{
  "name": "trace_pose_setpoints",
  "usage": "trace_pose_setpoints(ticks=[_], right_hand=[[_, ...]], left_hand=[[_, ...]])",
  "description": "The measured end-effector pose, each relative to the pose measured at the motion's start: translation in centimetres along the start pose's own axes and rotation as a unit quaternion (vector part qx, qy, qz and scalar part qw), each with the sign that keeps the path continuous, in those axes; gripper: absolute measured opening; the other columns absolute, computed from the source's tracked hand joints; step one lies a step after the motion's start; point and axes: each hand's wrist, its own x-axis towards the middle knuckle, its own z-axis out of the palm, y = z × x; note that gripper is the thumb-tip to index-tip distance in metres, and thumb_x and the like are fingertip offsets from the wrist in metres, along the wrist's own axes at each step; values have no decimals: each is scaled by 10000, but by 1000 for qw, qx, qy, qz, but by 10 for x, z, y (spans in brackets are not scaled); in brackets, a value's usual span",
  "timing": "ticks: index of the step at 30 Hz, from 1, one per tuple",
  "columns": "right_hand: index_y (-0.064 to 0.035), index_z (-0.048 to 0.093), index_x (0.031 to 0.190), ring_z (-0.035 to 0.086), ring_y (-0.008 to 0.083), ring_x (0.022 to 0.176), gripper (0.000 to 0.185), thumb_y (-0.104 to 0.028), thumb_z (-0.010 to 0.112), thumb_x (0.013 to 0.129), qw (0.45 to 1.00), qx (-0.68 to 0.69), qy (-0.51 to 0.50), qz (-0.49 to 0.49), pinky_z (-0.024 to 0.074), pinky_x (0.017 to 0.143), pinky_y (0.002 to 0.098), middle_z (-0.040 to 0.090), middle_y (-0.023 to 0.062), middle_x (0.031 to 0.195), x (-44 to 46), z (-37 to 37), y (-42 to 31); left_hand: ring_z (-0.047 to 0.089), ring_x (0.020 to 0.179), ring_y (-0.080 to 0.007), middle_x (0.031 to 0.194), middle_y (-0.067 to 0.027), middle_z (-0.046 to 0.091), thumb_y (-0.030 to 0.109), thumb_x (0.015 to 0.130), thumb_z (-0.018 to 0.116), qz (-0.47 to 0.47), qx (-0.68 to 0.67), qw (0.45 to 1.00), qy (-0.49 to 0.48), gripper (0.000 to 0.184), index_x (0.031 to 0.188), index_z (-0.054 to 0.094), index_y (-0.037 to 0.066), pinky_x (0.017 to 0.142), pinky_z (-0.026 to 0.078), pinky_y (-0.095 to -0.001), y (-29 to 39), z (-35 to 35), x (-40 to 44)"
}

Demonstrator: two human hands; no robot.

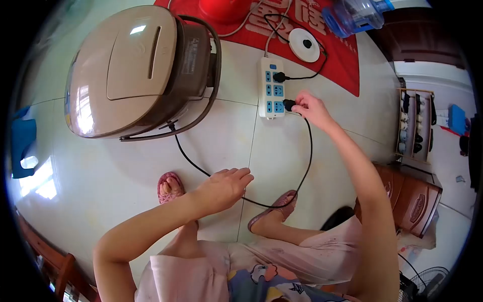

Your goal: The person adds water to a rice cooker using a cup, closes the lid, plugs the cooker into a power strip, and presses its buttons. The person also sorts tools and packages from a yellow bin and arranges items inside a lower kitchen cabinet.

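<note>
My right hand (311, 108) is closed on a black power plug (289, 104) at the lower right of a white power strip (271, 95) with blue sockets. Whether its prongs are in the socket is hidden. A black cord (308, 151) loops from this plug across the floor to the brown rice cooker (141, 55). My left hand (226, 189) is above the cord, its fingers together and bent. The cord passes behind that hand; its palm side is hidden, so I cannot tell if it grips the cord.
Another black plug (279, 77) sits in the strip, its cord running to a round white device (304, 45) on a red mat (347, 70). A blue water bottle (354, 17) lies beyond. A shoe rack (416, 123) and a brown box (415, 204) stand to the right.
</note>
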Motion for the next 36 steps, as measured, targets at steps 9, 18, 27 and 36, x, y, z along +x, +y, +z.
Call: trace_pose_setpoints(ticks=[9,18,27,36], right_hand=[[-22,582,897,529,97,738,170,-175,619,833,983,138,-62,104,421,675,241,596,22,790,12,12,31],[-22,558,867,513,87,743,99,-93,608,820,978,150,-132,68,421,696,230,568,-6,774,30,6,28],[-25,556,864,524,85,747,104,-76,623,803,979,118,-166,29,429,699,237,579,-10,782,36,2,33],[-18,557,853,519,78,725,105,-72,623,792,984,138,-112,17,422,669,228,573,-7,762,35,5,33]], left_hand=[[541,1040,-297,1140,-121,532,93,803,583,-5,-33,999,32,315,1100,509,18,880,457,-382,-9,3,-6],[567,961,-306,1044,-121,566,85,799,571,-34,-75,995,54,271,1059,527,25,829,475,-389,-10,11,-8],[551,1000,-287,1067,-116,564,64,787,581,-12,-48,993,112,249,1026,540,7,843,470,-376,-16,7,15],[527,1045,-304,1107,-157,538,8,741,568,51,30,983,175,238,976,552,-23,860,461,-380,-23,-6,70]])
